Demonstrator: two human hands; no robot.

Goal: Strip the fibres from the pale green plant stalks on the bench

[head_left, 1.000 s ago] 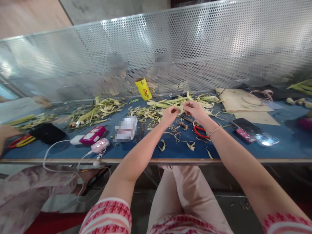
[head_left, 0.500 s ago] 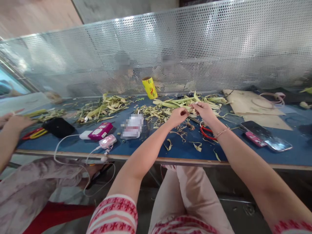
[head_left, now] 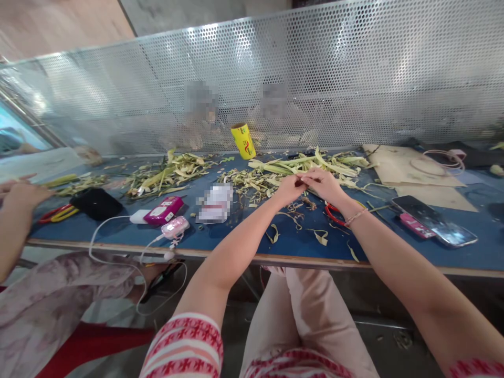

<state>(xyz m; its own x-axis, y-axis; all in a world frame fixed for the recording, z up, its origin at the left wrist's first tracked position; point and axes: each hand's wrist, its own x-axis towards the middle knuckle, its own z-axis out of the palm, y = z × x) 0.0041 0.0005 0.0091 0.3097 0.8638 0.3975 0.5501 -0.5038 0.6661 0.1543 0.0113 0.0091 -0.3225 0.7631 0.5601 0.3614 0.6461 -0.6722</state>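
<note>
My left hand (head_left: 290, 189) and my right hand (head_left: 323, 185) meet over the blue table, fingertips pinched together. Whatever lies between the fingers is too small and covered to make out. Right behind them spreads a heap of pale green plant stalks and leaves (head_left: 271, 167). To the left of my left hand are small shredded plant bits (head_left: 246, 185). Thin brownish scraps (head_left: 291, 218) lie just below my hands. Red-handled scissors (head_left: 335, 215) rest by my right wrist, partly covered by it.
A yellow tube (head_left: 244, 142) stands tilted by the perforated metal screen (head_left: 354, 79). Phone (head_left: 437, 220) and cardboard (head_left: 413, 170) are right. A magenta box (head_left: 163, 210), cabled pink device (head_left: 175, 227) and black pouch (head_left: 96, 205) are left, near another person's hand (head_left: 27, 194).
My right hand has come in towards my left hand, so the fingertips now meet. The pale strip seen between them earlier is now covered by the fingers.
</note>
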